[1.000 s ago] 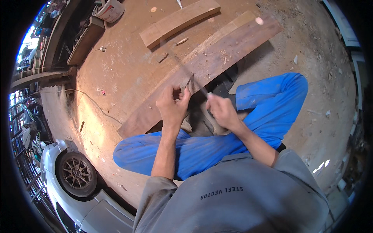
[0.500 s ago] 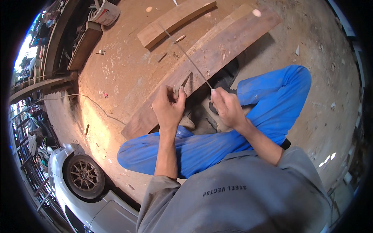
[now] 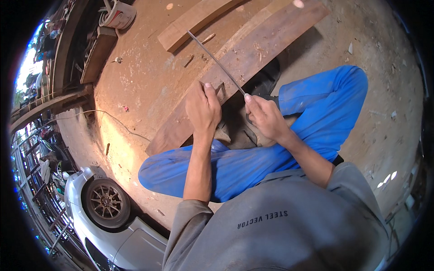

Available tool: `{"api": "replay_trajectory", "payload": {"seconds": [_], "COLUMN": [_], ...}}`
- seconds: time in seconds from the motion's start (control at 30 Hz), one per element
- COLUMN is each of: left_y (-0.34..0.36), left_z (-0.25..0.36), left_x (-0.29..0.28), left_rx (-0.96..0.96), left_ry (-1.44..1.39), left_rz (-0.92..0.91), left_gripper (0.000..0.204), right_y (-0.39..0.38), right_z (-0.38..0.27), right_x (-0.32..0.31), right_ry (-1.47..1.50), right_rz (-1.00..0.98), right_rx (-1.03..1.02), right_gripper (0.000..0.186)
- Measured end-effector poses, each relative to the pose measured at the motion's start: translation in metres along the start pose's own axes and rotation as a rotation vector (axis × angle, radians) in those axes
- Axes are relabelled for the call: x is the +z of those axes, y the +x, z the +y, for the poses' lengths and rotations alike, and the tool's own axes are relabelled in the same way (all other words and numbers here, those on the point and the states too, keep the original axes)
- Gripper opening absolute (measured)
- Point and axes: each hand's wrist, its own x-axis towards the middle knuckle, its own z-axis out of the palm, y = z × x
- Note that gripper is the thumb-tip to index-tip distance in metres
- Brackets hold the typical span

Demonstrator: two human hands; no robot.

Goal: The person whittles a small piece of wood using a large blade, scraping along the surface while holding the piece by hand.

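My right hand (image 3: 267, 118) is closed round the near end of a long thin metal blade (image 3: 216, 61), seen almost edge-on. The blade slants up and left across a brown wooden plank (image 3: 275, 43), which lies diagonally in front of my folded legs. Over the plank's lower part, my left hand (image 3: 203, 108) is closed with the thumb up. Its fingers are curled out of sight, so what they grip is hidden. Right beside that thumb is a dark notch-like mark (image 3: 220, 88) on the plank.
A shorter curved timber (image 3: 190, 25) lies beyond the plank, with wood scraps (image 3: 209, 39) between them. Farther left stand a white bucket (image 3: 118, 16) and a wooden block (image 3: 97, 54). A thin cable (image 3: 118, 121) crosses the ground. A silver car (image 3: 135, 241) is at lower left.
My left hand has moved a little up and right, its thumb now closer to the dark mark. The blade has turned slightly in my right hand and looks broader.
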Motion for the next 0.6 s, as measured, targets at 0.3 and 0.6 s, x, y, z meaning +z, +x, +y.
{"api": "replay_trajectory", "payload": {"seconds": [0.3,0.6], "left_y": [0.010,0.014], "left_z": [0.005,0.000], "left_x": [0.000,0.006], "left_rx": [0.024,0.040], "left_ry": [0.032,0.122], "left_rz": [-0.016,0.029], "left_gripper": [0.039,0.040], "right_y": [-0.004,-0.009], "right_z": [0.019,0.025], "right_x": [0.005,0.020], "right_ry": [-0.195,-0.067], "right_rz": [0.010,0.099], "right_rx": [-0.127,-0.307], "right_gripper": [0.057,0.056]}}
